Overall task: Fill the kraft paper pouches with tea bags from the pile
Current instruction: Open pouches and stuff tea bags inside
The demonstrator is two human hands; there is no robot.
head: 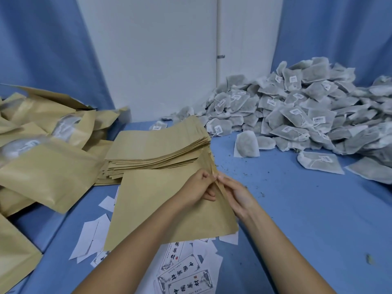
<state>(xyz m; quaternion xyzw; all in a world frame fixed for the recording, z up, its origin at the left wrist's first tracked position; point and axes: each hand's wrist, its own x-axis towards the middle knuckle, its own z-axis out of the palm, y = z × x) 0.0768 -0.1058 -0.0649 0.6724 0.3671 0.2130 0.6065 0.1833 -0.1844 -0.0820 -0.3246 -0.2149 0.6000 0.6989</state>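
- Head view: both bare forearms reach forward over a blue worktop.
- The left hand pinches the right-hand edge of a flat kraft paper pouch, fingers curled onto the paper near its upper corner.
- The right hand grips the same edge just beside the left hand, thumb and fingertips closed on the paper; the two hands nearly touch at the pouch mouth.
- The held pouch lies tilted over the near middle of the worktop, and its lower edge covers part of some printed labels and blank white slips scattered below it.
- Just behind the held pouch sits a stack of empty flat pouches, fanned slightly at the right end.
- On the left, a heap of filled pouches lies jumbled, some showing clear windows with pale contents.
- At the far right, the pile of tea bags rises against a blue curtain, each bag grey-green with a small white tag.
- A few loose tea bags lie apart from the pile on the worktop, near the stack.
- Dark crumbs of leaf dot the blue surface around them.
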